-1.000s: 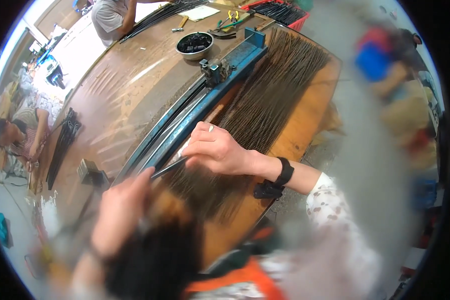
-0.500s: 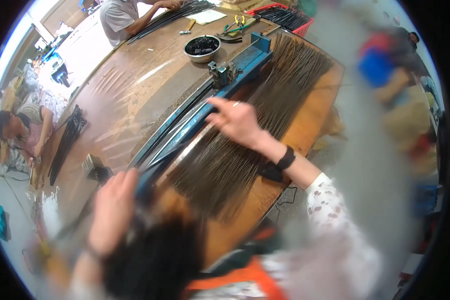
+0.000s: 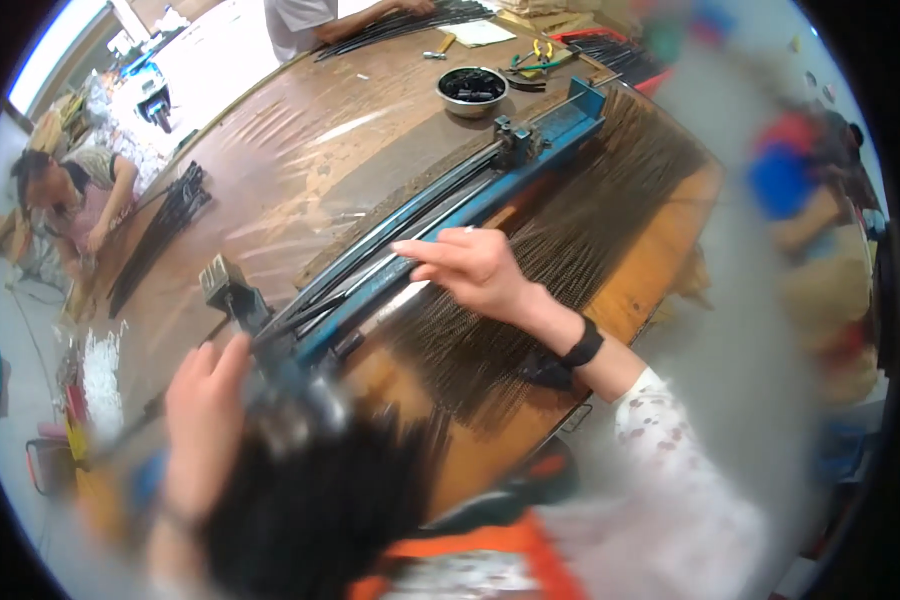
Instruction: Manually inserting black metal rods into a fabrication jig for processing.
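Note:
A long blue metal fixture (image 3: 560, 135) with parallel rails runs diagonally over the table. My right hand (image 3: 480, 270) is over its near rail, index finger stretched out toward the channel and thumb apart; I see nothing held. Thin dark rods (image 3: 315, 312) lie along the channel's near end. My left hand (image 3: 205, 390) is beside that end, its fingers bent and slightly blurred; whether they grip anything is hidden. A wide spread of thin, dark, ridged rods (image 3: 560, 240) lies right of the fixture. A small metal block mechanism (image 3: 513, 140) sits on the rails toward the far end.
A metal bowl (image 3: 472, 92) of black pieces, pliers (image 3: 540, 55), a hammer (image 3: 440, 47) and a red crate (image 3: 655, 82) are farther back. A black bundle (image 3: 160, 235) lies left. Co-workers sit at left (image 3: 75, 195) and far side (image 3: 305, 25). A dark blurred mass (image 3: 320, 510) fills the near foreground.
The view has shifted, so the table sits farther right. My right hand has drawn back along the rail toward me, away from the block mechanism. My left hand has moved slightly left, off the fixture's end.

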`<state>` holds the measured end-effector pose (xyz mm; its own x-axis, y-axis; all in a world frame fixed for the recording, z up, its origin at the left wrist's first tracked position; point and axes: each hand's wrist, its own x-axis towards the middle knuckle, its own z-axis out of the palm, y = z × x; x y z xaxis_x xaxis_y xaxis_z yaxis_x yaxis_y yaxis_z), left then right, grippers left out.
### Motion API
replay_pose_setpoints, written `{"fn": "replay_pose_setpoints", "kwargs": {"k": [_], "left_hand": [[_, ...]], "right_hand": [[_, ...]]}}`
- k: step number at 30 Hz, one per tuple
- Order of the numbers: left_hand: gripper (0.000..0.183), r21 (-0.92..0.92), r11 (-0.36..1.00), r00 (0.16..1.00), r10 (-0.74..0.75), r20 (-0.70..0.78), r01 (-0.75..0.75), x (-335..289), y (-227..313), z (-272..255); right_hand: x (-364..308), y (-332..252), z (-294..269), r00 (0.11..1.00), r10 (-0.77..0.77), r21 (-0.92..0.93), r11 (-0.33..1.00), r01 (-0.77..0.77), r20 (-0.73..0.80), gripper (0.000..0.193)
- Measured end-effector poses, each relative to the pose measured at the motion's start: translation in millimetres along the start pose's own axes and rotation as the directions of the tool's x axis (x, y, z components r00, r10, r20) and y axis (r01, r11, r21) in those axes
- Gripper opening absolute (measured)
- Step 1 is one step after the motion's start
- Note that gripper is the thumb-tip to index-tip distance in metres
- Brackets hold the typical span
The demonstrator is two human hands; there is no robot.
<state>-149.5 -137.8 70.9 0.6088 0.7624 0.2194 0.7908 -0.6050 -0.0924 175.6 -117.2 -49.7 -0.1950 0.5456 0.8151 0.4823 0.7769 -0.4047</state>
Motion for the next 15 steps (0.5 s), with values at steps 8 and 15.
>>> {"fn": "replay_pose_setpoints", "kwargs": {"k": [8, 15], "left_hand": [[0.011, -0.118, 0.935, 0.912, -0.353, -0.208, 0.335, -53, -62, -16], [0.017, -0.082, 0.976, 0.865, -0.218, -0.451, 0.204, -82, -90, -53]], "right_hand": [[-1, 16, 18, 0.993, 0.079, -0.226, 0.972, -0.057, 0.090, 0.037], [77, -41, 106, 0.806, 0.381, 0.239, 0.819, -0.522, 0.454, 0.017]]}}
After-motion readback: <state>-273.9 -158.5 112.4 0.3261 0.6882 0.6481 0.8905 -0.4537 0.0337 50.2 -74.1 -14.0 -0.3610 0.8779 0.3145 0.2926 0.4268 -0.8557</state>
